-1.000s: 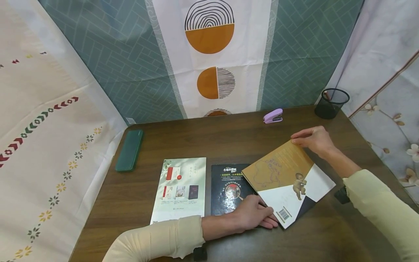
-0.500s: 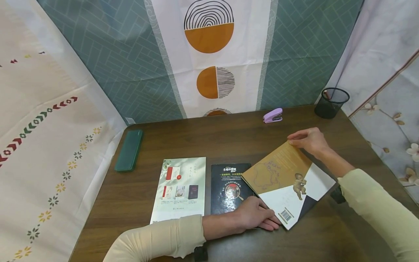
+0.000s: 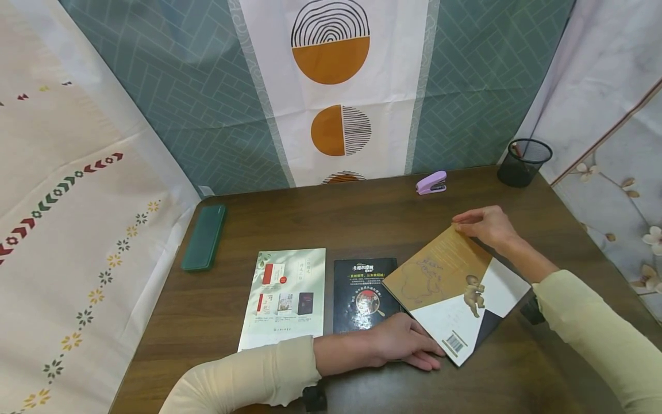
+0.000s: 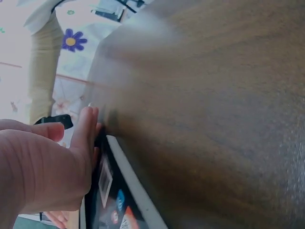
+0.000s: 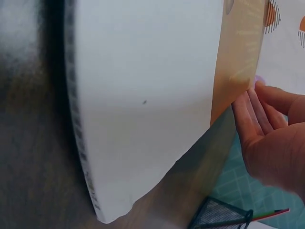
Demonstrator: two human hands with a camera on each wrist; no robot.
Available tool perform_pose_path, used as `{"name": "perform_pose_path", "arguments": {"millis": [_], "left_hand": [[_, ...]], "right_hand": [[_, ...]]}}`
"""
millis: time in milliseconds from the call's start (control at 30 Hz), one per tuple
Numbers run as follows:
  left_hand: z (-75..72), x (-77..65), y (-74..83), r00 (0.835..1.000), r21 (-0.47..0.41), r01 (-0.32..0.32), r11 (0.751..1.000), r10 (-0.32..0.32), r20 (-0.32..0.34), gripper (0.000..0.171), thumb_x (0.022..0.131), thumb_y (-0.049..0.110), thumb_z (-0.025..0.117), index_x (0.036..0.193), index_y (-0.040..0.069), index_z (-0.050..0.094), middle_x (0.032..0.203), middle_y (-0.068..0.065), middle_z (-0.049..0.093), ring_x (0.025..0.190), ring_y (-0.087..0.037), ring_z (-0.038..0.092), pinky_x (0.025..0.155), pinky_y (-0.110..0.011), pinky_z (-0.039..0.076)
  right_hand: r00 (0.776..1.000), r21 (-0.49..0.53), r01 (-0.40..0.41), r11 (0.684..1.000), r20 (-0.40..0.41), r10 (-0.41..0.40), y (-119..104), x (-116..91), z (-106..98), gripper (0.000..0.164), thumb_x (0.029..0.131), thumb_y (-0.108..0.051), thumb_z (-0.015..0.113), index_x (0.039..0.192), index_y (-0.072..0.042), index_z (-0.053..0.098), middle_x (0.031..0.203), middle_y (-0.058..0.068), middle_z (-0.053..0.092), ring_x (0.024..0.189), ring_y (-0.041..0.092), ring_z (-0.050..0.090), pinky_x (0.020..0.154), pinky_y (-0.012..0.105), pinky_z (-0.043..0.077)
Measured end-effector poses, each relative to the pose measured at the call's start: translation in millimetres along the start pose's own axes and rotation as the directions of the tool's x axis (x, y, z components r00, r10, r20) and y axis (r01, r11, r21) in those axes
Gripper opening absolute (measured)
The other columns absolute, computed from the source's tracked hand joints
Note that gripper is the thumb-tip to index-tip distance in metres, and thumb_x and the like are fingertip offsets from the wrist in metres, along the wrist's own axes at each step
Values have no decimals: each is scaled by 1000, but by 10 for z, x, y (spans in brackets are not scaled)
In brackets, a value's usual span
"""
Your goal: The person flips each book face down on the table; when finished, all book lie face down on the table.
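In the head view my right hand (image 3: 488, 227) pinches the top corner of a gold and white book (image 3: 450, 287), thumb against fingers. The book lies tilted, its left corner over the edge of a dark book (image 3: 364, 293). Seen from the right wrist, the hand (image 5: 271, 138) holds the gold end of the book's white cover (image 5: 147, 95). My left hand (image 3: 400, 342) rests with straight fingers on the lower part of the dark book, by the gold and white book's lower edge. The left wrist view shows that hand (image 4: 57, 167) along the dark book (image 4: 114, 195).
A pale green book (image 3: 287, 293) lies left of the dark one. A green case (image 3: 204, 238) is at the table's left edge. Toward the back stand a purple stapler (image 3: 431, 183) and a black mesh pen cup (image 3: 522, 167). Curtains (image 3: 465, 86) hang behind the table (image 3: 310, 218).
My right hand has shifted slightly left and toward me, turning the gold and white book a little. Its barcode corner has slid down and right. The left hand has barely moved.
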State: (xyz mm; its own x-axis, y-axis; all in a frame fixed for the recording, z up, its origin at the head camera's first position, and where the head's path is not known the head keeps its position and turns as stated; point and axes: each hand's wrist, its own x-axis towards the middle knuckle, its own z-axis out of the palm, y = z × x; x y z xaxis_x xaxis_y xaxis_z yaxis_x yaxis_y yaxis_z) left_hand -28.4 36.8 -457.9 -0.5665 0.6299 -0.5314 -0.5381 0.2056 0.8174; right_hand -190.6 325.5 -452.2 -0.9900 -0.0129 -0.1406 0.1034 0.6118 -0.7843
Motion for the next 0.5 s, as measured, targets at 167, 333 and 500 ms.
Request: {"name": "perform_pose_path", "arguments": {"millis": [167,333,500], "left_hand": [[-27,-62,27,999,49,-26,998,25,25,18,102,2,66,113,-10,74,102,-24,78,95,-25,78,85,-35,63],[-63,-141,33,997,103,-72,992,70,19,22,101,2,66,117,-12,73,107,-25,77,97,-22,75,88,-34,62],[-117,-212,55,989,210,-149,966,143,43,31,99,1,69,128,-9,67,116,-19,77,98,-12,74,88,-24,59]], "right_hand": [[999,-16,29,999,33,-28,24,-18,-11,39,103,-12,72,136,8,66,135,31,66,124,48,63,108,58,48],[994,-35,69,997,85,-66,45,-65,-45,47,103,-16,73,143,5,62,139,27,65,131,46,61,106,47,53],[978,1,125,992,168,-123,77,-128,-93,62,101,-19,76,153,5,52,150,25,57,140,45,54,96,18,53]]}}
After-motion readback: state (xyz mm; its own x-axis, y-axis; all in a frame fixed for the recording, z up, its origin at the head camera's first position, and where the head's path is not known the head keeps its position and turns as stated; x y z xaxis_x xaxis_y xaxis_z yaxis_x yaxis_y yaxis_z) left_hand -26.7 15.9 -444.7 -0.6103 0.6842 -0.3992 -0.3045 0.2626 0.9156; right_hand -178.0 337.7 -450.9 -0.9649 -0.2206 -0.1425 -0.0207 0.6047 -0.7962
